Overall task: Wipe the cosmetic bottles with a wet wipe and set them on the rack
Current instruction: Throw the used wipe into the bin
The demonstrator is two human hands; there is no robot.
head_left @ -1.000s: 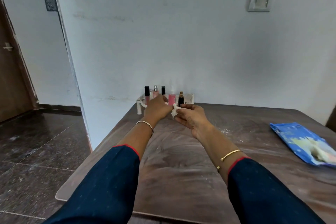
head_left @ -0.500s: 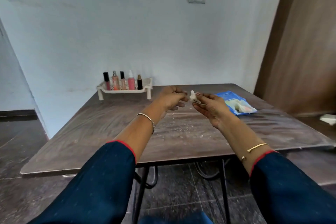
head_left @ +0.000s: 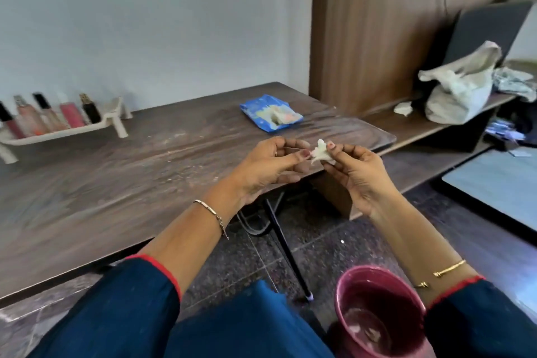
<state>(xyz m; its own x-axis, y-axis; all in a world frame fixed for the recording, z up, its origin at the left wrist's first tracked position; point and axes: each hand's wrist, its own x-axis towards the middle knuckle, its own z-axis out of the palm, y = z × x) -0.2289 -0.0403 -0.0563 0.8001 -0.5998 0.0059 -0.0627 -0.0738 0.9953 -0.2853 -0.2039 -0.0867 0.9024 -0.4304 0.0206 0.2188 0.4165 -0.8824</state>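
1. Dark wooden table is standing against a pale wall, with a wood-panelled partition rising behind its right end.
2. At the table's far left, a cream rack is carrying five cosmetic bottles in a row. No bottle is lying loose on the tabletop.
3. A blue wet-wipe packet is lying open near the far right edge, well apart from the rack.
4. Both hands are hovering over the table's near right corner. The left hand and the right hand are each pinching a small crumpled wet wipe between thumb and fingertips, one on each side of the wad, with the other fingers loosely curled.
5. A maroon bucket is sitting on the floor below the right forearm, with pale scraps showing at its bottom.
6. Judging by the filled rack, the wiping and racking are looking finished. What is remaining seems to be getting rid of the used wipe, most likely into the bucket.
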